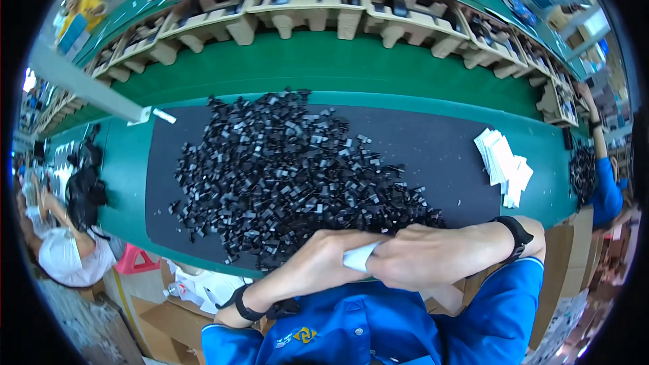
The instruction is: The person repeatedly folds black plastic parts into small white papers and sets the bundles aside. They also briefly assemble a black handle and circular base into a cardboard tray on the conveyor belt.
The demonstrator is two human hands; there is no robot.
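Note:
My two hands meet at the near edge of a big pile of small black plastic pieces [270,169], which lies on a dark mat [433,155]. In my right hand [422,253] is a white slip [359,257], its end sticking out toward the left hand. My left hand [331,257] is closed close against the right one. Its fingertips are turned away, so whatever they hold is hidden. To the right, at the mat's edge, lies a loose fanned stack of white slips [499,159].
Beyond the green table [125,182] runs a row of cardboard trays [307,3] holding black items. A pale metal post [88,84] slants in from the left. Black bags [84,182] lie at the left end. Co-workers sit at both sides; a red stool [137,261] stands lower left.

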